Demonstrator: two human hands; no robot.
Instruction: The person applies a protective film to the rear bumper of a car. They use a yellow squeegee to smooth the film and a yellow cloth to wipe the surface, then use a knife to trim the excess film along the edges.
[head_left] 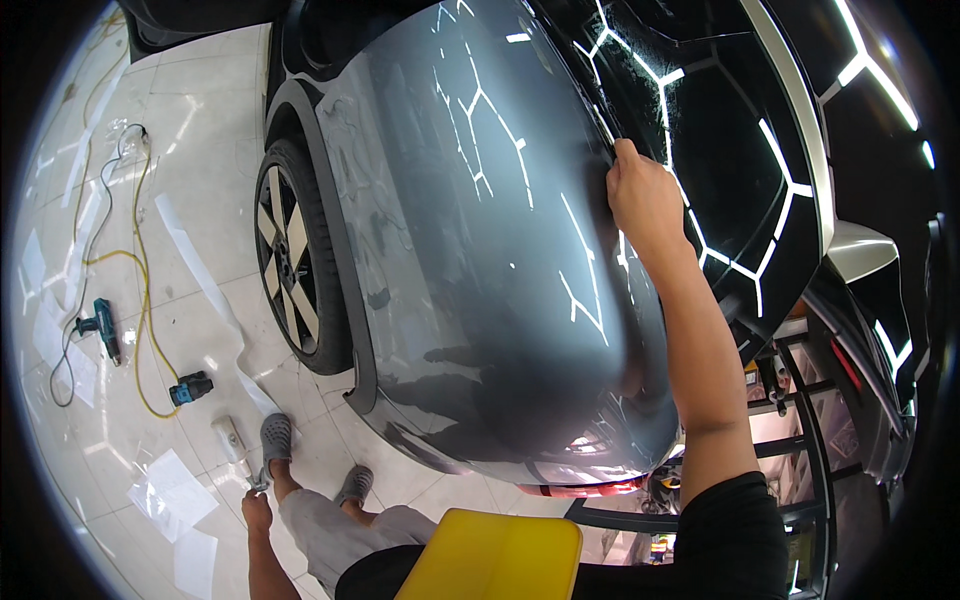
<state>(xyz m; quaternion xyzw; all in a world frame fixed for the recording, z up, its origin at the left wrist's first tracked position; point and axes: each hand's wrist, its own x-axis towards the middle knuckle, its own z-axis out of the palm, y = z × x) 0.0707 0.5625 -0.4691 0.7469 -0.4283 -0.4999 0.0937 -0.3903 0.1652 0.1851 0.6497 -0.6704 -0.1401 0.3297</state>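
A glossy grey car panel point(480, 250), smooth and rounded, fills the middle of the frame and hides part of the pale tiled floor point(125, 410); the right forearm point(705, 370) crosses its right edge, and one flat-faced yellow piece point(490, 560) blocks the view at bottom centre. Along the upper right lies dark, shiny glass point(725, 175) with branching light reflections. Lower right stands a dark-framed rack point(827, 440), beside one red lamp point(590, 490) at the panel's lower end. One wheel point(287, 255), black rubber with pale blade-like spokes, sits left of centre. Two tools lie at the left: one teal heat gun point(103, 325) and one blue-and-black device point(192, 388) touching a yellow cord point(147, 310). One long white strip point(213, 290) runs towards two grey perforated clogs point(276, 437); thin pale sheets point(170, 492) overlap at lower left. The right hand point(643, 195), upper right of centre, has its fingers curled together at the panel's edge; I cannot tell whether they pinch anything. At lower left the left hand point(257, 510) is closed around the head of one pale cylindrical spray bottle point(229, 438).
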